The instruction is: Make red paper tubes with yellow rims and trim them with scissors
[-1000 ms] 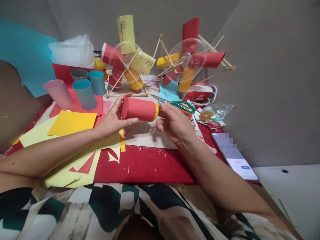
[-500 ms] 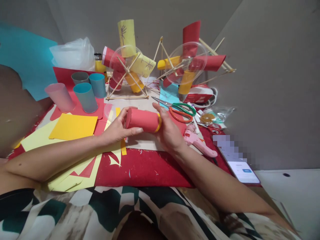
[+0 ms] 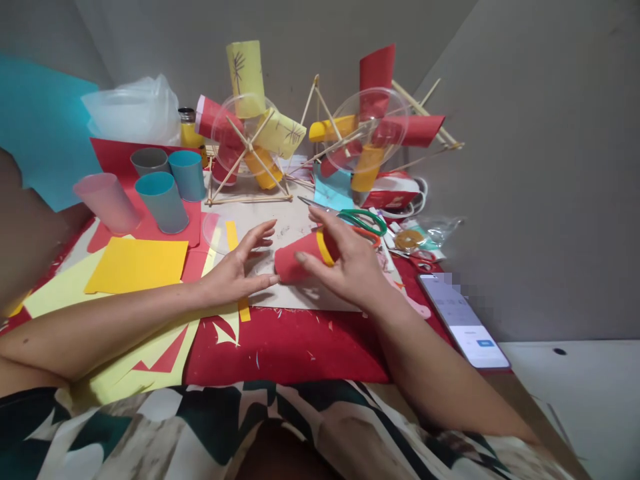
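A red paper cylinder with a yellow band (image 3: 296, 259) lies tilted over the pale board (image 3: 273, 299), and my right hand (image 3: 345, 263) grips it by its banded end. My left hand (image 3: 245, 267) is just left of the cylinder's other end, fingers apart and holding nothing. Green-and-orange-handled scissors (image 3: 363, 219) lie behind my right hand, which partly hides them. A pink glue gun (image 3: 419, 308) is mostly covered by that hand and forearm. Left of my left hand are a yellow sheet (image 3: 137, 265) and paper scraps.
Two stick-frame wheels with coloured paper tubes, a left one (image 3: 250, 147) and a right one (image 3: 367, 130), stand at the back. Several cups, among them a blue cup (image 3: 163, 203), stand on red paper at left. A phone (image 3: 463, 320) lies at the right edge.
My left hand has let go of the red paper cylinder and opened beside it. My right hand has closed round the banded end, and the cylinder has tilted, its free end lower.
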Action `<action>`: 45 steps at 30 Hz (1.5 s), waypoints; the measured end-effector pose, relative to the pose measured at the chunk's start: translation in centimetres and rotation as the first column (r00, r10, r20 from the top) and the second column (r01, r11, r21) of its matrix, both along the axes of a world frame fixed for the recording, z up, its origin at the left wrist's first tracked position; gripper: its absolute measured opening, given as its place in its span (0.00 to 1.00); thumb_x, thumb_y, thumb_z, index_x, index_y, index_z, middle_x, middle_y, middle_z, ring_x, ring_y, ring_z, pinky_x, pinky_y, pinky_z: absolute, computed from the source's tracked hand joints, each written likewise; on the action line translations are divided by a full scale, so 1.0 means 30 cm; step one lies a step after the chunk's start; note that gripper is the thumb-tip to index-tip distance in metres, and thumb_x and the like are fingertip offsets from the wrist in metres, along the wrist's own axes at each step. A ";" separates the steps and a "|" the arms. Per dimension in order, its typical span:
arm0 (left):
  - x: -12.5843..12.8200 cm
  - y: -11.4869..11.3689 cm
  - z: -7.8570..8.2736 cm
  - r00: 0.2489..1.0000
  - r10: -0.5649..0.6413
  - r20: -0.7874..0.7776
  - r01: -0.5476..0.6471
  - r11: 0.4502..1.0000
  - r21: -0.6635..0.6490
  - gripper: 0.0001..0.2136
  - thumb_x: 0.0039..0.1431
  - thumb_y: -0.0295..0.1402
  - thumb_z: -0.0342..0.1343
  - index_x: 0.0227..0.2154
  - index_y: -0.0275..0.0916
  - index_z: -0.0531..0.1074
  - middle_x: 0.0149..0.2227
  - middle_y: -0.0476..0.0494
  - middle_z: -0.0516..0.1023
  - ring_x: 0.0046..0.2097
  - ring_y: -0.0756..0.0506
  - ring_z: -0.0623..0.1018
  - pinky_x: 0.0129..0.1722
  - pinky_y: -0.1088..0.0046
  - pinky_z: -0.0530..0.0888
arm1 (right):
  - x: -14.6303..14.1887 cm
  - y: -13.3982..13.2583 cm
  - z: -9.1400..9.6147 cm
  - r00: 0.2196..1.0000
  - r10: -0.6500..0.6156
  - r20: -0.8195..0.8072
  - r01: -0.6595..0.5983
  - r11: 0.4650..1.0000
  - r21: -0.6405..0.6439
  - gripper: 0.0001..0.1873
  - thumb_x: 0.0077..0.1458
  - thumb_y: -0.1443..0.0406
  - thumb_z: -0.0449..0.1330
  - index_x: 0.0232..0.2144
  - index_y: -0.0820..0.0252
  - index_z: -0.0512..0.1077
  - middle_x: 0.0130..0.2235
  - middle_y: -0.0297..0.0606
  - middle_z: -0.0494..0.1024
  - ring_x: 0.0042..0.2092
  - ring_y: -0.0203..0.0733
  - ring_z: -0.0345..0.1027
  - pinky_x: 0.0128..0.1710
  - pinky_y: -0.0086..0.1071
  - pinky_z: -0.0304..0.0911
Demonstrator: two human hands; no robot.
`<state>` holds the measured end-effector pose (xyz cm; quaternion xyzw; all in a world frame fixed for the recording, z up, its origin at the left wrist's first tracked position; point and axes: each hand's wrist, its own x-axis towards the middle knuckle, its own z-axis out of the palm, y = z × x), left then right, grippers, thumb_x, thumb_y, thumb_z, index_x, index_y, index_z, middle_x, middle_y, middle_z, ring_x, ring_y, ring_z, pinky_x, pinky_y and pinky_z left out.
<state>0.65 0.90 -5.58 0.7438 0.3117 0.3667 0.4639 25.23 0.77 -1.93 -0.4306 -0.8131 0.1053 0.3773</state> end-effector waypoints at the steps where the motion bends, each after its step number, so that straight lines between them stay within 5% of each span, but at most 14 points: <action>1: 0.001 -0.003 -0.004 1.000 -0.013 -0.011 0.013 1.000 0.014 0.39 0.61 0.41 0.65 0.71 0.58 0.50 0.73 0.37 0.55 0.71 0.32 0.62 0.68 0.41 0.64 | -0.002 0.000 -0.004 0.999 0.047 0.012 -0.047 0.999 -0.026 0.39 0.59 0.52 0.65 0.68 0.53 0.61 0.66 0.50 0.71 0.64 0.58 0.68 0.62 0.55 0.67; 5: 0.004 -0.006 -0.008 0.997 -0.080 -0.002 0.080 0.995 0.059 0.38 0.63 0.36 0.63 0.71 0.58 0.51 0.73 0.38 0.55 0.71 0.32 0.62 0.69 0.42 0.64 | -0.004 0.000 -0.015 0.972 0.160 -0.172 -0.174 0.982 -0.074 0.42 0.60 0.46 0.63 0.71 0.44 0.55 0.70 0.46 0.64 0.66 0.56 0.65 0.60 0.53 0.69; 11: -0.010 -0.001 -0.014 0.997 -0.056 -0.057 0.059 0.997 0.052 0.44 0.61 0.35 0.65 0.73 0.58 0.46 0.74 0.35 0.54 0.72 0.30 0.61 0.69 0.38 0.64 | 0.003 0.006 -0.016 0.891 -0.008 -0.453 0.009 1.000 0.000 0.34 0.64 0.42 0.54 0.68 0.38 0.57 0.64 0.42 0.71 0.65 0.53 0.67 0.61 0.52 0.68; 19: -0.021 -0.014 -0.017 0.996 0.009 -0.087 0.010 0.976 0.219 0.41 0.64 0.35 0.61 0.73 0.59 0.44 0.74 0.39 0.53 0.73 0.33 0.60 0.69 0.46 0.66 | -0.021 -0.004 -0.034 0.930 0.025 -0.367 -0.013 0.999 0.036 0.29 0.68 0.47 0.53 0.69 0.38 0.58 0.69 0.39 0.65 0.69 0.54 0.60 0.64 0.56 0.65; 24: -0.024 -0.021 0.006 0.979 0.064 -0.192 0.046 0.853 0.519 0.40 0.66 0.31 0.59 0.74 0.51 0.45 0.74 0.32 0.52 0.75 0.34 0.56 0.70 0.47 0.64 | -0.023 0.004 -0.016 0.948 -0.095 -0.303 0.099 0.995 -0.004 0.19 0.65 0.55 0.61 0.55 0.50 0.75 0.56 0.42 0.79 0.54 0.50 0.75 0.52 0.46 0.75; 28: -0.026 -0.021 0.021 0.948 0.140 -0.286 0.114 0.689 0.716 0.41 0.66 0.31 0.58 0.75 0.49 0.42 0.73 0.30 0.57 0.69 0.34 0.68 0.62 0.52 0.73 | -0.030 0.006 0.009 0.954 -0.140 -0.267 0.131 0.990 -0.051 0.10 0.60 0.60 0.65 0.43 0.54 0.80 0.43 0.39 0.84 0.37 0.41 0.77 0.39 0.37 0.77; 31: -0.025 -0.011 0.040 0.922 0.176 -0.345 0.161 0.636 0.755 0.41 0.66 0.29 0.57 0.75 0.47 0.41 0.71 0.28 0.62 0.63 0.35 0.75 0.55 0.58 0.78 | -0.035 0.004 0.026 0.957 -0.147 -0.251 0.148 0.989 -0.018 0.07 0.59 0.63 0.65 0.39 0.55 0.81 0.39 0.38 0.84 0.36 0.40 0.77 0.36 0.35 0.76; 35: -0.015 0.013 0.062 0.905 0.127 -0.405 0.225 0.665 0.712 0.38 0.68 0.31 0.55 0.74 0.49 0.43 0.71 0.31 0.63 0.61 0.36 0.78 0.52 0.60 0.80 | -0.033 0.010 0.040 0.959 -0.170 -0.225 0.167 0.985 -0.036 0.07 0.59 0.63 0.63 0.38 0.55 0.82 0.38 0.37 0.84 0.36 0.40 0.77 0.34 0.34 0.74; 40: -0.007 0.032 0.055 0.884 0.141 -0.446 0.237 0.687 0.686 0.27 0.69 0.32 0.52 0.69 0.47 0.58 0.68 0.31 0.68 0.60 0.35 0.78 0.53 0.57 0.80 | -0.023 0.033 0.048 0.965 -0.159 -0.210 0.147 0.987 -0.068 0.10 0.57 0.63 0.63 0.39 0.58 0.83 0.39 0.39 0.85 0.38 0.42 0.77 0.36 0.35 0.73; 45: -0.002 0.028 0.059 0.877 0.132 -0.463 0.225 0.737 0.638 0.19 0.69 0.36 0.52 0.61 0.49 0.71 0.64 0.35 0.73 0.60 0.34 0.78 0.52 0.54 0.78 | -0.034 0.069 0.080 0.998 -0.057 0.011 0.058 0.990 -0.125 0.09 0.57 0.63 0.65 0.38 0.59 0.83 0.38 0.41 0.85 0.36 0.42 0.76 0.37 0.36 0.68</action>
